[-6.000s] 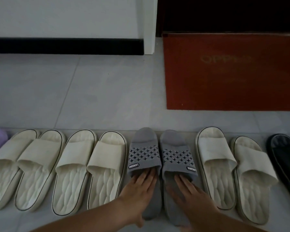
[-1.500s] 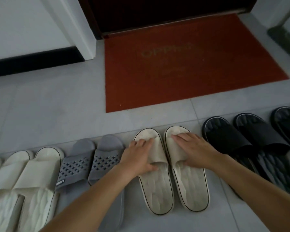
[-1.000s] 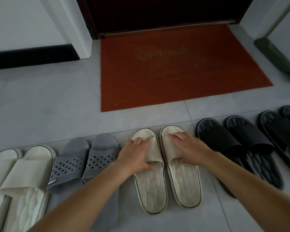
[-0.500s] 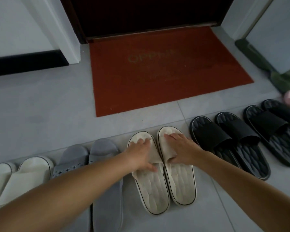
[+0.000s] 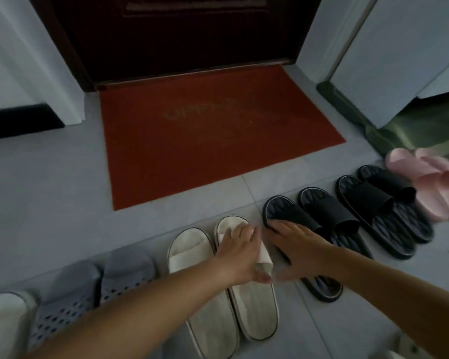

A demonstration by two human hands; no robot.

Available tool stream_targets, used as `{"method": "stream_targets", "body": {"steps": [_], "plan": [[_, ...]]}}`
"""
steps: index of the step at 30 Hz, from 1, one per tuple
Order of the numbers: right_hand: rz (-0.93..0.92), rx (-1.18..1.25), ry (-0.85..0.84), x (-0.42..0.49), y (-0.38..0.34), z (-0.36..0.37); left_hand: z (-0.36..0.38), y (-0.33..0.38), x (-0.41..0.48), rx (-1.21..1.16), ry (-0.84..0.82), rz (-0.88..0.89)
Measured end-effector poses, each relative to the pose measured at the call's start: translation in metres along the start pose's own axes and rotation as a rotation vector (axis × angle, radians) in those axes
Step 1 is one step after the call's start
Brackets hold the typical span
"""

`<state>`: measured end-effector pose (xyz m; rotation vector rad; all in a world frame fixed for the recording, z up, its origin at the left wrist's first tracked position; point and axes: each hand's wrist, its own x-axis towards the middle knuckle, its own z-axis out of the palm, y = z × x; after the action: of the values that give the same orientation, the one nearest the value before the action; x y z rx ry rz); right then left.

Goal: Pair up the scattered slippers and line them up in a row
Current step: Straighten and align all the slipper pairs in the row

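Head view. My left hand (image 5: pixel 240 255) lies over the strap of a cream slipper (image 5: pixel 257 314), fingers on top and thumb at the strap's near edge, holding it. My right hand (image 5: pixel 298 246) is flat with fingers spread, resting on the strap of the nearest black slipper (image 5: pixel 290 211); the thumb is blurred. The two hands are just beside each other.

The cream mate (image 5: pixel 189 244) sits touching the held slipper at its 9 o'clock, toes pointing to 12. A grey perforated pair (image 5: pixel 119 278) follows at 8 o'clock, then part of another cream slipper (image 5: pixel 3 320) at the frame edge.

From the right hand toward 2 o'clock: second black slipper (image 5: pixel 329 211), side by side with the first, then another black pair (image 5: pixel 373 200), then a pink pair (image 5: pixel 425 177). All stand on the grey tiled floor (image 5: pixel 49 190).

At 12 o'clock: red doormat (image 5: pixel 205 141), lettering unreadable, lying before a dark door (image 5: pixel 179 35).
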<state>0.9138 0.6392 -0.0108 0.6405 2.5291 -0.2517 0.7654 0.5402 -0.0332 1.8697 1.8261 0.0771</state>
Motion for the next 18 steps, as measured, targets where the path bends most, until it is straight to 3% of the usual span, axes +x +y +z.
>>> {"method": "stream_targets", "body": {"steps": [3, 6, 9, 13, 18], "plan": [[0.057, -0.010, -0.023, -0.018, 0.056, 0.002, 0.001, 0.021, 0.029, -0.081, 0.060, -0.018], [0.169, -0.023, 0.029, -0.036, 0.119, -0.001, 0.011, 0.050, 0.060, -0.161, 0.031, -0.085], [0.267, -0.035, -0.042, -0.037, 0.169, -0.002, 0.024, 0.075, 0.094, -0.136, -0.015, -0.178], [0.202, 0.031, -0.205, -0.016, 0.200, -0.001, 0.033, 0.087, 0.117, -0.021, 0.002, -0.331], [0.095, 0.098, -0.196, 0.002, 0.208, 0.005, 0.027, 0.089, 0.123, 0.122, -0.023, -0.351]]}}
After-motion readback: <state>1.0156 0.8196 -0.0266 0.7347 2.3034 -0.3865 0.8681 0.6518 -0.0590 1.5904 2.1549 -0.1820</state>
